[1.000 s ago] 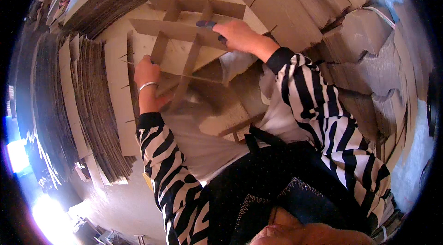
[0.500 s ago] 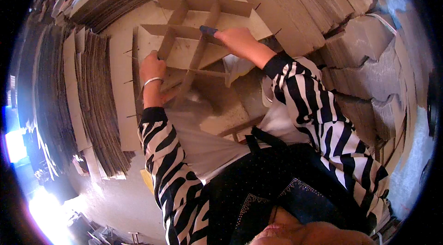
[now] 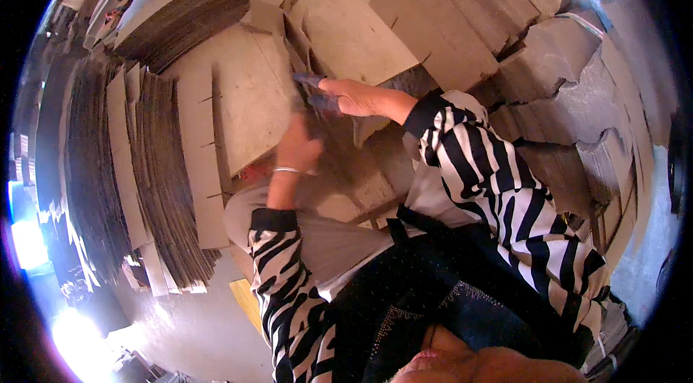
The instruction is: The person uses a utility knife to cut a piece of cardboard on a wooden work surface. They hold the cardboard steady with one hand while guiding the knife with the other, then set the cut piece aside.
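A brown cardboard divider is folded nearly flat and stands edge-on over the middle of the pale work board. My right hand reaches in from the right, with dark covers on its fingertips. Its finger and thumb close on the near part of the divider. My left hand, with a light bangle at the wrist, is at the divider's near end. Motion blurs its fingers, so their grip is unclear.
Slit cardboard strips stand in stacks at the left. Another stack lies at the far left. Wide slit sheets are piled at the far right, above bundled cardboard. A yellow strip lies at the lower left.
The divider was spread into an open grid of cells and is now collapsed into a narrow bundle. My left hand moved right and nearer; my right hand shifted slightly nearer.
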Demonstrator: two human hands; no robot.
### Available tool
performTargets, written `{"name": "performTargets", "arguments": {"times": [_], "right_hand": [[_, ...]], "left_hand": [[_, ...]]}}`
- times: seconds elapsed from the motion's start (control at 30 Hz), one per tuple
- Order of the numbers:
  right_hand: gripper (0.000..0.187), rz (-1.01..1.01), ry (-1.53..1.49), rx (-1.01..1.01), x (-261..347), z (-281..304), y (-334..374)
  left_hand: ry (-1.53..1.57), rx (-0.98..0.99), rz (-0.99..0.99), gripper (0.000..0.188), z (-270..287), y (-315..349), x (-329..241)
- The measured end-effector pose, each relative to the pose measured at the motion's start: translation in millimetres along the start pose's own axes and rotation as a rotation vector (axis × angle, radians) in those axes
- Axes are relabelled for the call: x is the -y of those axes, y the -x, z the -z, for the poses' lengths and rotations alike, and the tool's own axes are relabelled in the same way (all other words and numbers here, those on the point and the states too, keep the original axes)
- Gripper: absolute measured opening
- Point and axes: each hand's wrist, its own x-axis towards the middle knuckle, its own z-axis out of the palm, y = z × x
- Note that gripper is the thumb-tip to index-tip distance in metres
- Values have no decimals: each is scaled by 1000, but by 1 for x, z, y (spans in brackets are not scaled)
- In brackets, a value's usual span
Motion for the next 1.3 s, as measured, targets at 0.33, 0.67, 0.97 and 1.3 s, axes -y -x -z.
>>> {"name": "performTargets", "arguments": {"times": [0.33, 0.67, 0.97, 1.3], "right_hand": [[73, -642, 1019, -584, 23, 113, 137], [29, -437, 965, -812, -84, 130, 196], [27, -373, 560, -862, -17, 123, 145], [28, -216, 669, -596, 22, 100, 51]], "left_hand": [[750, -260, -151, 49, 53, 26, -12], [397, -792, -236, 27, 254, 142, -53], [-1289, -576, 603, 38, 305, 125, 155], [-682, -877, 497, 43, 289, 145, 147]]}}
